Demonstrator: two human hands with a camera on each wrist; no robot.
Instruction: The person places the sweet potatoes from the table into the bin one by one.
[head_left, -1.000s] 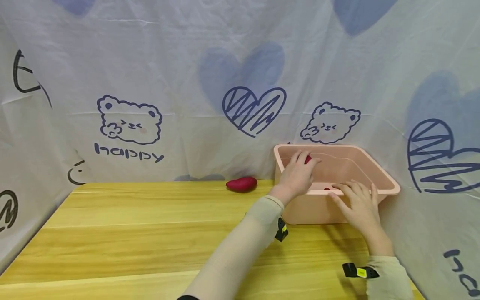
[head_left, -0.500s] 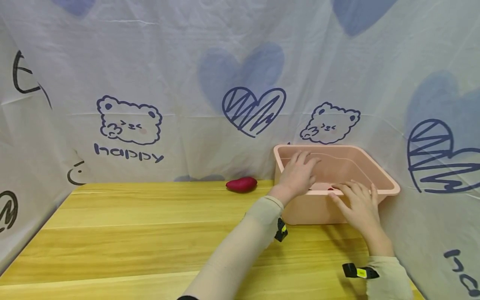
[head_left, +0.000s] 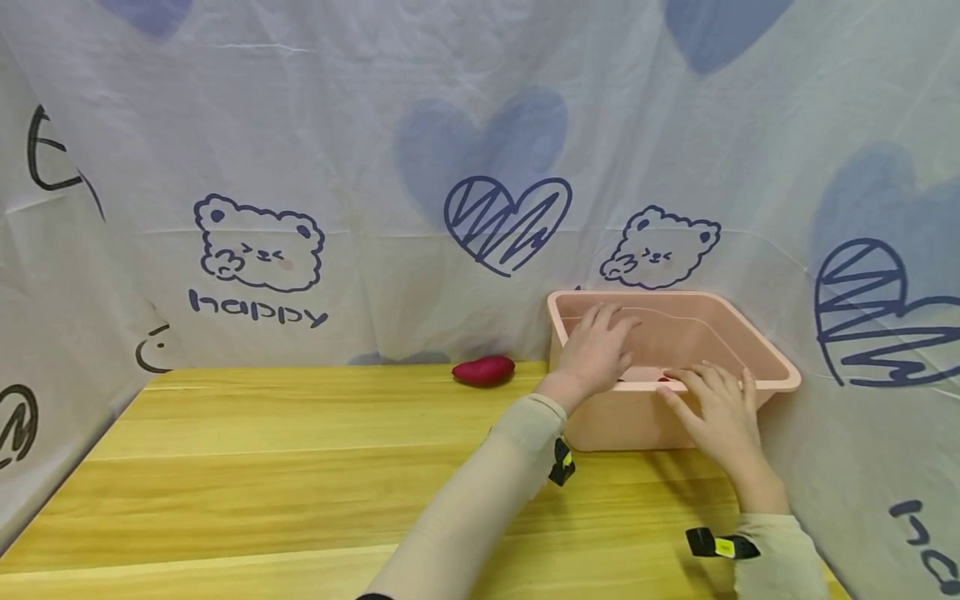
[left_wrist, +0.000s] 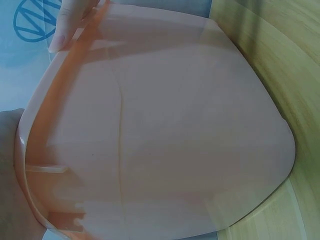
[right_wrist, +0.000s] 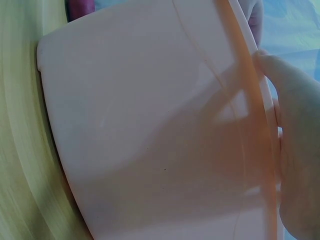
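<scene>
My left hand point(head_left: 596, 352) reaches over the left part of a pink plastic tub point(head_left: 630, 417), fingers loosely spread and nothing seen in them. My right hand point(head_left: 712, 408) rests over the tub's near rim with fingers inside; in the right wrist view its thumb point(right_wrist: 270, 62) touches the rim. A small bit of something red point(head_left: 663, 380) shows inside the tub near the right fingertips; the near wall hides the rest. Left of the tub, by the cloth, lies a purple-red sweet potato point(head_left: 483, 371).
The tub stands at the right of a wooden table point(head_left: 262, 475), close to the back and right cloth. That hanging cloth point(head_left: 375, 125) has printed hearts and bears and borders the table at the back and sides. Dark wrist devices point(head_left: 722, 544) sit at both cuffs.
A red thing seen at my left fingers one second ago has gone from view there. The red bit inside the tub has shifted slightly right. Both hands have stayed nearly in place.
</scene>
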